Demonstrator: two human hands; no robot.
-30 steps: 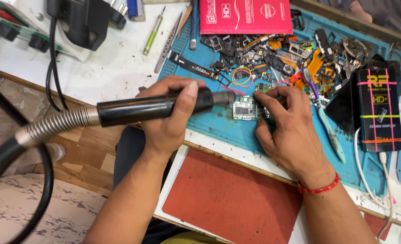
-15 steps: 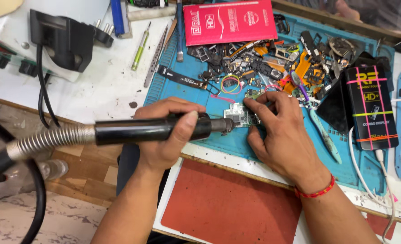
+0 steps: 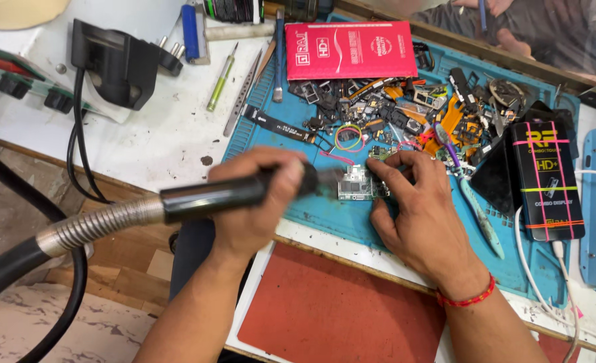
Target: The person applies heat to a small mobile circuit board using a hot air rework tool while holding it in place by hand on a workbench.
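Observation:
My left hand (image 3: 254,202) grips a black hot-air wand (image 3: 204,197) with a ribbed metal hose (image 3: 93,225); its nozzle points right at a small circuit board (image 3: 353,183) lying on the blue work mat (image 3: 325,215). My right hand (image 3: 419,208), with a red thread at the wrist, rests on the mat and pins the board's right edge with its fingertips. The nozzle tip is blurred and sits just left of the board.
A pile of small phone parts (image 3: 405,111) lies behind the board, with a red flat box (image 3: 348,50) beyond it. A black boxed display (image 3: 546,181) is at right. Screwdriver (image 3: 221,84), tweezers (image 3: 244,94) and a black charger (image 3: 113,64) lie at left. A red pad (image 3: 338,316) is near me.
The view has shifted so the bench sits lower in frame. My left hand has nudged the wand's nozzle closer to the board, which my right hand keeps holding.

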